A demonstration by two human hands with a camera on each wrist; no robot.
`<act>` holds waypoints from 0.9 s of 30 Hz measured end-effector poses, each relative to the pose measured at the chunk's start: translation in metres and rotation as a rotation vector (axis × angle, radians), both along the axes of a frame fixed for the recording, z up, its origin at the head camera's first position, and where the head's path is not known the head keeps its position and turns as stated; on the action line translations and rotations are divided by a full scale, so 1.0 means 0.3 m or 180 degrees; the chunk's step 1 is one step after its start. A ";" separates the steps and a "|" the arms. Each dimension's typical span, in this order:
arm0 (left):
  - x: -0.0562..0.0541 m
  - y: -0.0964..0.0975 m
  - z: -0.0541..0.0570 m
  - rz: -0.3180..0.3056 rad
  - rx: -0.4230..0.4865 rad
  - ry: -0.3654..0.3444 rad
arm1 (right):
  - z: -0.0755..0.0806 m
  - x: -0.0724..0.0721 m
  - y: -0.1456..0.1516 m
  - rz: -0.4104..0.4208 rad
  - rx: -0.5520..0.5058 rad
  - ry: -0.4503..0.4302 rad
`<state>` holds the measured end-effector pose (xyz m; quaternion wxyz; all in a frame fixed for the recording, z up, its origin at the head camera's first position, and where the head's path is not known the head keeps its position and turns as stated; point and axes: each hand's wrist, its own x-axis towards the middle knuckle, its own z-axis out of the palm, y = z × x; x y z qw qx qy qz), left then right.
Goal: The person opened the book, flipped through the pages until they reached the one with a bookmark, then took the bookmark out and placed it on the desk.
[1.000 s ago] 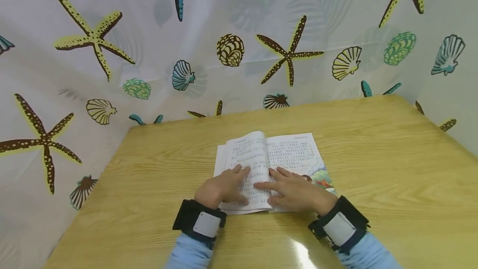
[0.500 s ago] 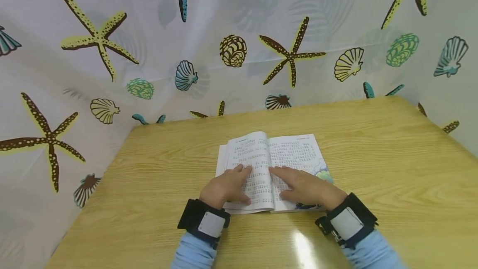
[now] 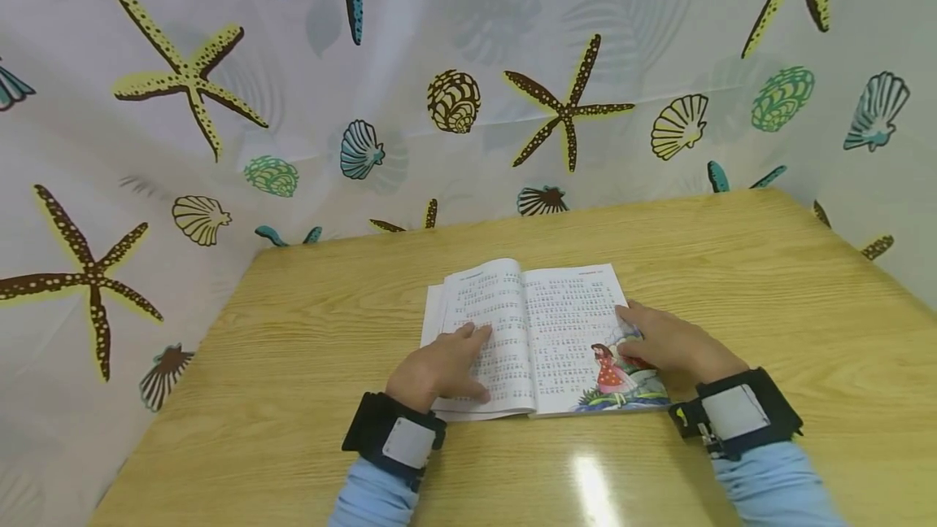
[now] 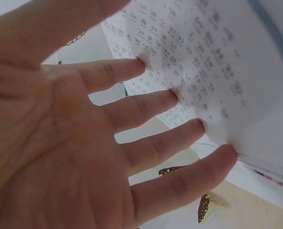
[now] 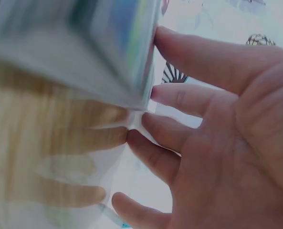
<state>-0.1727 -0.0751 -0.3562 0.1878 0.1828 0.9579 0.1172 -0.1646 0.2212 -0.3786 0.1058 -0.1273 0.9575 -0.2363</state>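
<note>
An open book (image 3: 571,307) lies on the wooden table, small print on both pages and a coloured picture of a figure in a red dress at the lower right. On its left page rests my left hand (image 3: 441,368), fingers spread; the left wrist view has those fingertips (image 4: 193,126) touching the printed page (image 4: 179,52). My right hand (image 3: 681,348) is at the right edge of the book, its thumb over the picture. In the right wrist view, the right thumb (image 5: 203,52) and a finger touch the book's edge (image 5: 148,90), the other fingers near the tabletop.
The wooden table (image 3: 329,324) extends around the book on all sides. Behind it and to the left hangs a pale cloth (image 3: 307,88) printed with starfish and shells. Each wrist wears a black strap (image 3: 391,437) over a light blue sleeve.
My right hand has moved right, from the middle of the book across the right page to its outer edge, uncovering the picture. The left hand has stayed on the left page.
</note>
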 end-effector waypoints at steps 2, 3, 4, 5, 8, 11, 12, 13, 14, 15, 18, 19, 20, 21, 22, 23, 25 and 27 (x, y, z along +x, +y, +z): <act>0.000 0.000 -0.001 0.0003 0.0001 0.0004 | -0.002 0.000 0.011 0.0000 -0.0094 -0.0003; 0.001 0.000 0.000 0.0006 0.0001 0.0004 | -0.002 0.000 0.013 0.0006 -0.0111 0.0002; 0.001 0.000 -0.001 0.0006 0.0000 0.0010 | -0.003 0.000 0.013 0.0010 -0.0110 0.0015; 0.001 0.000 -0.001 0.0007 0.0000 0.0016 | -0.003 0.000 0.012 0.0007 -0.0105 0.0013; 0.001 0.001 -0.001 0.0011 -0.0007 0.0006 | -0.004 0.000 0.012 -0.0002 -0.0100 0.0005; 0.000 0.001 0.000 0.0009 -0.0019 0.0006 | -0.005 -0.001 0.009 -0.0027 -0.0046 0.0027; 0.000 0.001 0.000 0.0013 -0.0018 0.0002 | -0.006 -0.001 0.008 -0.0057 -0.0009 0.0041; 0.000 0.001 0.000 0.0014 -0.0015 -0.0001 | -0.006 -0.001 0.007 -0.0098 0.0040 0.0052; -0.001 0.001 0.000 0.0014 -0.0008 -0.0001 | -0.007 -0.001 0.006 -0.0142 0.0091 0.0058; -0.002 0.001 -0.001 0.0011 -0.0009 0.0001 | -0.007 -0.002 0.006 -0.0191 0.0148 0.0061; -0.002 0.002 -0.002 0.0008 -0.0001 -0.0001 | -0.007 -0.002 0.008 -0.0290 0.0255 0.0043; -0.003 0.002 -0.003 0.0002 -0.0008 0.0007 | -0.006 -0.002 0.009 -0.0296 0.0271 0.0032; -0.002 0.002 -0.003 -0.0001 -0.0014 0.0012 | -0.006 -0.003 0.009 -0.0291 0.0279 0.0029; -0.002 0.002 -0.004 -0.0005 -0.0023 0.0023 | -0.007 -0.003 0.010 -0.0278 0.0286 0.0036; -0.003 0.002 -0.005 -0.0008 -0.0030 0.0035 | -0.007 -0.004 0.009 -0.0269 0.0288 0.0041; -0.003 0.002 -0.006 -0.0009 -0.0033 0.0043 | -0.007 -0.004 0.008 -0.0260 0.0296 0.0044; -0.004 0.002 -0.007 -0.0014 -0.0037 0.0053 | -0.008 -0.006 0.005 -0.0253 0.0296 0.0056; -0.005 0.002 -0.008 -0.0016 -0.0033 0.0058 | -0.008 -0.007 0.000 -0.0239 0.0287 0.0077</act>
